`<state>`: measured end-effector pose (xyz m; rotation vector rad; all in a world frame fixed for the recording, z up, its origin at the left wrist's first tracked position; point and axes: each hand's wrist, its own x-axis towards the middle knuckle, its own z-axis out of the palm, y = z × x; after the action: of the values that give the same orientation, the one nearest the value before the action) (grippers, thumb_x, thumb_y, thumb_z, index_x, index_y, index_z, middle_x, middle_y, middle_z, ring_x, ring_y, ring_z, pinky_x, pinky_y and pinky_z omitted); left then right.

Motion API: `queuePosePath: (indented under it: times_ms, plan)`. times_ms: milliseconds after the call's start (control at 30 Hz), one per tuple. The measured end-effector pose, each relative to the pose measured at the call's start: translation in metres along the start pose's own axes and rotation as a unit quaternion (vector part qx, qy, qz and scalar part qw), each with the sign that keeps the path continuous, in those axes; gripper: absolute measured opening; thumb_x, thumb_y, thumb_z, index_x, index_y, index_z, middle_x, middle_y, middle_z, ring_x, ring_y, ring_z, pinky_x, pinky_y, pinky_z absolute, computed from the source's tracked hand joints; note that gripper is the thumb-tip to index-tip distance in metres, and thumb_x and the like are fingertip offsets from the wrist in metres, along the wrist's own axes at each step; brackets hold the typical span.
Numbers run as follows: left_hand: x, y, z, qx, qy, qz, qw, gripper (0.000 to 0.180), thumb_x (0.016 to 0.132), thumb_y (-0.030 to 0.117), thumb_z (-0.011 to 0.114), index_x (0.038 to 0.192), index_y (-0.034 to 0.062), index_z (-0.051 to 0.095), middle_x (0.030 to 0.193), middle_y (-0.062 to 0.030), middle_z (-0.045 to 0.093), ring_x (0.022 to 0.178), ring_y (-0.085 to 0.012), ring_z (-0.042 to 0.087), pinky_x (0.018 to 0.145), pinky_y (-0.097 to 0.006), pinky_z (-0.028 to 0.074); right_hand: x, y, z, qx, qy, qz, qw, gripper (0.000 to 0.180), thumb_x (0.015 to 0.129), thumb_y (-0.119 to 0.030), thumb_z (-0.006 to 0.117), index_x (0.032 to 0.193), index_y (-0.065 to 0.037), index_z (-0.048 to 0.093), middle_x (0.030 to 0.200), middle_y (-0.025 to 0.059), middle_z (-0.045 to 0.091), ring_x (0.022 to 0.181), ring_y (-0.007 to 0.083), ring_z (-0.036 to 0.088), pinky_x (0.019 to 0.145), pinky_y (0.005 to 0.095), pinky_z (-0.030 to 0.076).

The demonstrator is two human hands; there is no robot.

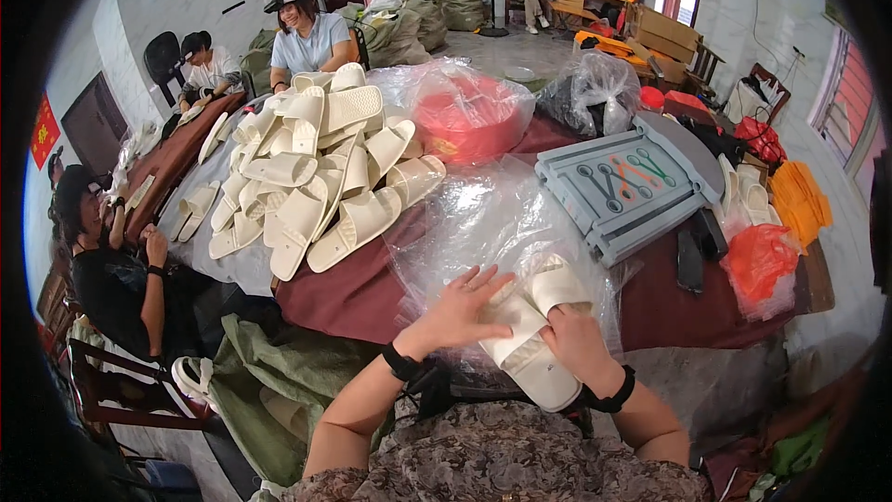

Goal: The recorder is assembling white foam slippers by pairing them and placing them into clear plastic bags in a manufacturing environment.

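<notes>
A pair of cream slippers (513, 344) is positioned over clear plastic (432, 256), between the right hand (583, 346), which grasps its right side, and the left hand (462, 312), spread unclenched, thumb across the pair.

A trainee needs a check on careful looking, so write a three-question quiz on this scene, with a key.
1. Which hand has its fingers spread out, and which is curled?
2. True or false: the heap of cream open-toed slippers lies left of the grey rectangular plastic panel.
3. What is spread on the maroon cloth-covered table just beyond the hands?
A) sheets of newspaper
B) clear plastic sheeting
C) a woven straw mat

Key:
1. The left hand is spread; the right hand is curled on the cream slippers being handled.
2. True.
3. B.
</notes>
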<state>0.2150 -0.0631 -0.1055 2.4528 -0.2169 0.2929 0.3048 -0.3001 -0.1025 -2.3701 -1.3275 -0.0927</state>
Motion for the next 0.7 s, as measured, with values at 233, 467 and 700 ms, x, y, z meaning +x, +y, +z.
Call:
queuePosePath:
  times_ms: [233,467,700]
  plan:
    - [-0.001,0.029,0.008,0.14,0.035,0.038,0.989,0.044,0.1,0.03,0.051,0.144,0.0237,0.05,0.159,-0.0101,0.03,0.148,-0.0386,0.021,0.116,-0.062,0.015,0.007,-0.008,-0.004,0.051,0.03,0.008,0.998,0.02,0.085,-0.016,0.064,0.093,0.001,0.061,0.09,0.0193,0.062,0.08,0.0397,0.063,0.068,0.0477,0.05]
    - [0.006,0.059,-0.002,0.034,0.027,0.091,0.995,0.043,0.1,0.019,0.051,0.142,0.0159,0.051,0.156,-0.0076,0.036,0.148,-0.0354,0.023,0.119,-0.059,0.013,0.025,-0.002,0.022,0.049,0.033,-0.045,0.997,0.022,0.087,-0.017,0.064,0.098,0.001,0.062,0.091,0.0165,0.062,0.081,0.035,0.064,0.068,0.0433,0.051]
    - [0.003,0.08,-0.001,-0.01,-0.021,0.152,0.988,0.042,0.1,0.016,0.049,0.141,0.0088,0.051,0.154,-0.0106,0.039,0.147,-0.0346,0.026,0.12,-0.054,0.015,0.063,0.005,0.051,0.338,0.103,0.0,0.935,0.014,0.088,-0.015,0.06,0.09,-0.001,0.061,0.091,0.0162,0.062,0.08,0.0333,0.062,0.069,0.041,0.05]
